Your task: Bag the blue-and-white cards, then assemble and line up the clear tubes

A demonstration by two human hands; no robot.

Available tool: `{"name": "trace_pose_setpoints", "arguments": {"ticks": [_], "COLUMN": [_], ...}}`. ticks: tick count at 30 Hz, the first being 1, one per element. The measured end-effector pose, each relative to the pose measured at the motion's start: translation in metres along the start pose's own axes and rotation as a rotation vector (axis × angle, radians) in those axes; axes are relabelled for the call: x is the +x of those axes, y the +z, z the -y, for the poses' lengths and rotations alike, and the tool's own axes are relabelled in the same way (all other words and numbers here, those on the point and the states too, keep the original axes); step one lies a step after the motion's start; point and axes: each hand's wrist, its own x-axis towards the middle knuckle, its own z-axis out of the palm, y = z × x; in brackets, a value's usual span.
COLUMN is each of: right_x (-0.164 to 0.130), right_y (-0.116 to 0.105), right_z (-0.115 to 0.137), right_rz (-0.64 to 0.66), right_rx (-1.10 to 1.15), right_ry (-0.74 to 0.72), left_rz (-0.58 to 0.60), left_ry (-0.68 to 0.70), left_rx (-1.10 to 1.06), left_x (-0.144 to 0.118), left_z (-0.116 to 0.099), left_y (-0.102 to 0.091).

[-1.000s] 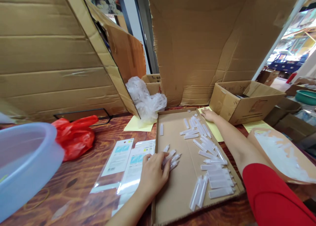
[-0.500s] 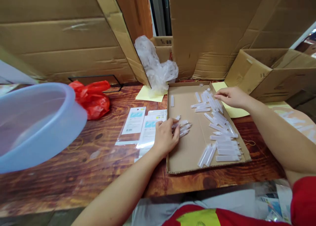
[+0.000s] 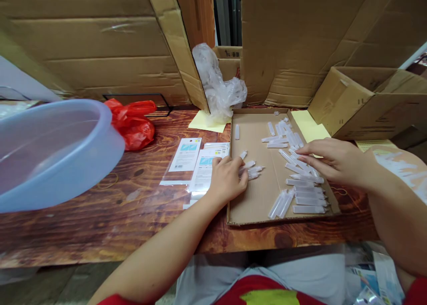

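Observation:
A shallow cardboard tray [image 3: 256, 198] lies on the wooden table [image 3: 100, 216] and holds several small clear plastic tubes [image 3: 302, 194]. My left hand [image 3: 227, 180] rests at the tray's left edge, its fingers closed around a small bunch of tubes [image 3: 251, 169]. My right hand [image 3: 333, 160] hovers over the right side of the tray, fingers spread and touching the tubes lying there. Printed packets in clear sleeves [image 3: 196, 162] lie just left of my left hand.
A large translucent blue basin [image 3: 50, 149] fills the left foreground. A red plastic bag [image 3: 133, 120] and a crumpled clear bag [image 3: 218, 89] sit at the back. Cardboard sheets [image 3: 83, 42] stand behind; an open box [image 3: 370, 102] at right. Yellow paper [image 3: 308, 125] lies beside the tray.
My right hand has drawn back from the far end of the tray to the tubes at its near right side. The left hand stays on its bunch. The view tilted downward.

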Motion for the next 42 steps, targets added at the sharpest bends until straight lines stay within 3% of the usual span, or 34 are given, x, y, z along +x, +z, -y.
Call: {"name": "trace_pose_setpoints", "arguments": {"ticks": [9,15,24,29,34,42], "right_x": [-0.005,-0.005,-0.013,-0.023,-0.027,-0.018], "right_y": [0.008,0.022,0.019,0.030,0.048,0.059], "right_z": [0.009,0.003,0.006,0.030,0.045,0.045], "right_rz": [0.242,0.500,0.432,0.527,0.630,0.631], "right_rx": [0.096,0.130,0.216,0.241,0.146,0.123], "right_ry": [-0.016,0.004,-0.005,-0.052,-0.064,-0.120], "left_rz": [0.059,0.065,-0.048,-0.143,-0.143,-0.128], "left_ry": [-0.007,-0.052,-0.051,-0.169,-0.283,-0.064], "left_rx": [0.064,0.115,0.076,-0.164,-0.460,-0.110], "left_x": [-0.003,-0.004,-0.002,0.007,0.015,0.010], "left_z": [-0.003,-0.004,-0.003,0.008,0.021,0.020], "left_y": [-0.002,-0.002,-0.003,-0.007,-0.005,0.007]}}
